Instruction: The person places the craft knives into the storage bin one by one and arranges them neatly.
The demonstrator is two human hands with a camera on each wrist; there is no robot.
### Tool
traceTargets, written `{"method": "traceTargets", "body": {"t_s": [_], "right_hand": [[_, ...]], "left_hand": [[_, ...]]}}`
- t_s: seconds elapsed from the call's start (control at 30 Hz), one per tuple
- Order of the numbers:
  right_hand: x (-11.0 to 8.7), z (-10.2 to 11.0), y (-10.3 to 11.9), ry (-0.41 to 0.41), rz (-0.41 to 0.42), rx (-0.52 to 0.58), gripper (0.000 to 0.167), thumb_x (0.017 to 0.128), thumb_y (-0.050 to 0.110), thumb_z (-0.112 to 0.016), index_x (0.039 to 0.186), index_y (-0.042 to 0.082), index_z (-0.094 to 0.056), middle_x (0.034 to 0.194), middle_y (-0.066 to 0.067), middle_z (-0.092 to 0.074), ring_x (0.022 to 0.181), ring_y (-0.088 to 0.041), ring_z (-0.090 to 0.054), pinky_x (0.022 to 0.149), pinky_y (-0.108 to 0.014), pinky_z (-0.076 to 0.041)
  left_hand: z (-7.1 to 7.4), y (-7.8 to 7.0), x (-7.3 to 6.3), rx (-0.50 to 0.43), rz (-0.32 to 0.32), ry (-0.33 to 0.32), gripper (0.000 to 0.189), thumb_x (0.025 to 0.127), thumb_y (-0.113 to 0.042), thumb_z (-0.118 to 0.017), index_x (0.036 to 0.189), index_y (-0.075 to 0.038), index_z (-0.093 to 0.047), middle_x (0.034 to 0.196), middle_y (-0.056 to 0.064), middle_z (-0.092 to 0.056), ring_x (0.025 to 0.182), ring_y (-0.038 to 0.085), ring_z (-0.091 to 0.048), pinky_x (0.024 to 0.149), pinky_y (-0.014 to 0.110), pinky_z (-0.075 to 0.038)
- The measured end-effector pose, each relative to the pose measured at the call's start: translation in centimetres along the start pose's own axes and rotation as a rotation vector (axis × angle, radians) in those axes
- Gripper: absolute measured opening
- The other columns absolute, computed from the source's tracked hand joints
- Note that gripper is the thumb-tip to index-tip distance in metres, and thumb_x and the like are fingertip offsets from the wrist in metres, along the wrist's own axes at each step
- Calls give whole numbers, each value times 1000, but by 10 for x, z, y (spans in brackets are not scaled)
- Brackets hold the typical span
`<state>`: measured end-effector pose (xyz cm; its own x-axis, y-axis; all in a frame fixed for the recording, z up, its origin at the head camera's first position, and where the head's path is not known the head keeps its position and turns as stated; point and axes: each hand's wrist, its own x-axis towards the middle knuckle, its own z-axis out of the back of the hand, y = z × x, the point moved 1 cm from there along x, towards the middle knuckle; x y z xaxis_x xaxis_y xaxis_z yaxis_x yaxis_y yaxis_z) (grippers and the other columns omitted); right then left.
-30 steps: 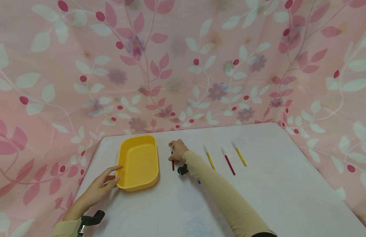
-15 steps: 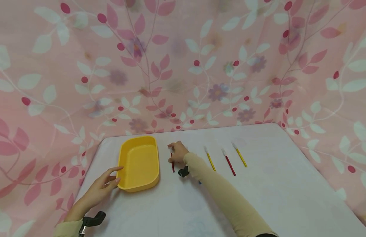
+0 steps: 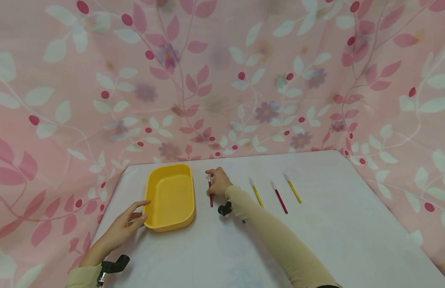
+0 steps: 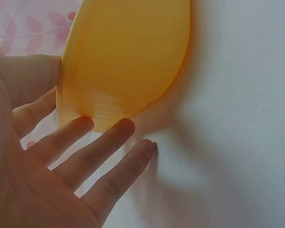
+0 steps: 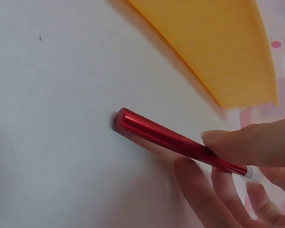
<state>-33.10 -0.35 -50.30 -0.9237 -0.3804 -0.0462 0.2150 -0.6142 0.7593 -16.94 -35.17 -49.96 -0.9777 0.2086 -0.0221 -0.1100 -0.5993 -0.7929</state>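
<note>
In the head view my left hand (image 3: 123, 228) grips the near left rim of a yellow tray (image 3: 189, 225). The left wrist view shows my thumb (image 4: 35, 78) and index finger at the rim, with other fingers along the outer wall. Right of the tray, my right hand (image 3: 219, 182) pinches a red marker (image 3: 211, 200) with a pale, clear-looking end. Up close in the right wrist view, the thumb (image 5: 251, 142) lies on one side of the red marker (image 5: 156, 135) and the fingers on the other. Its red butt end is at or just above the tabletop.
Two yellow markers (image 3: 257, 195) (image 3: 295, 192) and another red marker (image 3: 280, 201) lie right of my right hand on the white tabletop (image 3: 337, 224). A blue tip (image 3: 244, 221) peeks out beside my right sleeve. Flowered pink cloth (image 3: 215, 80) hangs behind the table.
The head view has shifted slightly. Both hands stay almost where they were, and a little more of the red marker shows between my right fingers.
</note>
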Motion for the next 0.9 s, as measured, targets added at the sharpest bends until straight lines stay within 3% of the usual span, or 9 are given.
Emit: {"method": "traceTargets", "body": {"t_s": [0.1,0.3,0.6,0.77,0.9], "right_hand": [[-1,3,2,-23,12,22,80,79,-1,-96,151,3,-62,133,-18,-57,101,-24,-57,98,-37,-57],[-7,17,12,13,54,265,80,83,-13,-89,154,-1,-56,136,-21,-51,84,-21,-77,76,-31,-66],[-24,46,45,47,131,371,75,87,-10,-88,154,2,-57,145,-25,-52,105,-32,-74,78,-37,-68],[-25,48,65,86,161,437,76,89,-8,-87,157,2,-54,148,-26,-48,109,-34,-73,80,-38,-68],[-22,45,80,88,183,460,76,90,-9,-86,157,2,-54,147,-24,-49,110,-36,-72,80,-39,-68]], "left_hand": [[0,2,0,-8,-8,-2,52,113,-28,-65,160,-14,-48,163,26,-48,130,45,-65,98,47,-63],[1,6,1,-33,-15,-4,52,113,-27,-66,160,-15,-48,165,25,-46,134,48,-63,101,49,-61],[1,4,0,-40,-51,-9,52,112,-23,-67,159,-13,-49,163,25,-48,132,45,-65,96,26,-59],[3,4,-1,-53,-52,-2,53,111,-20,-67,160,-11,-48,163,28,-46,133,48,-63,96,24,-59],[1,5,0,-70,-47,0,54,111,-20,-67,161,-10,-47,165,28,-44,135,49,-62,98,32,-61]]}}
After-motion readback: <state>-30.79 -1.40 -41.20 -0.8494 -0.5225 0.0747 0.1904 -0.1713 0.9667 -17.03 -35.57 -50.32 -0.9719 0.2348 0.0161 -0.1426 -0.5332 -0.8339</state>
